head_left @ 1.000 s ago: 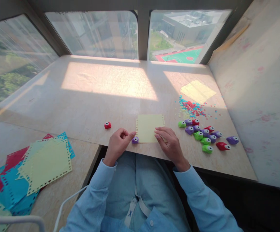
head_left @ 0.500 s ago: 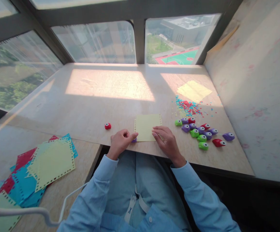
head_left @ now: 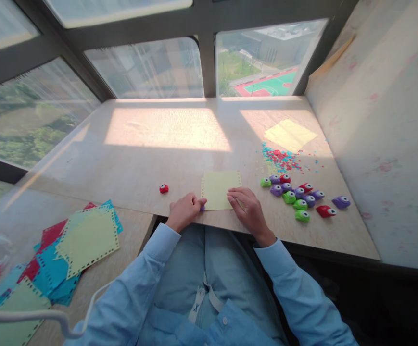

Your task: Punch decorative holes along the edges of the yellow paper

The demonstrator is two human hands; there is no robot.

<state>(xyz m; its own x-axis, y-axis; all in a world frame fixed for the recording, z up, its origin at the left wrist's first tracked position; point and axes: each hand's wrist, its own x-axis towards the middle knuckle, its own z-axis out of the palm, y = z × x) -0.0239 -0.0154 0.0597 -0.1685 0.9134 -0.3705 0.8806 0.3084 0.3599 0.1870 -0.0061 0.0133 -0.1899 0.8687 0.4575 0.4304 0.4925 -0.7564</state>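
Observation:
A pale yellow sheet of paper [head_left: 219, 190] lies at the table's front edge, with small punched holes along its left side and part of its far and right edges. My left hand [head_left: 186, 211] is closed around a purple craft punch [head_left: 202, 208] at the sheet's near left corner. Only a bit of the punch shows under the thumb. My right hand [head_left: 247, 209] pinches the sheet's right edge, fingers pressed together. A red craft punch [head_left: 163, 188] stands apart, beyond my left hand.
Several green, purple and red punches [head_left: 298, 194] cluster at the right. Behind them lie loose paper bits [head_left: 283, 159] and yellow sheets [head_left: 290, 135]. Punched coloured sheets [head_left: 93, 240] are piled at the left, near a white cable [head_left: 91, 307]. A wall [head_left: 382, 144] borders the right.
My left hand has turned slightly at the punch, its fingers curled lower. The right hand and the sheet stay almost in place. The view has swung a little to the left.

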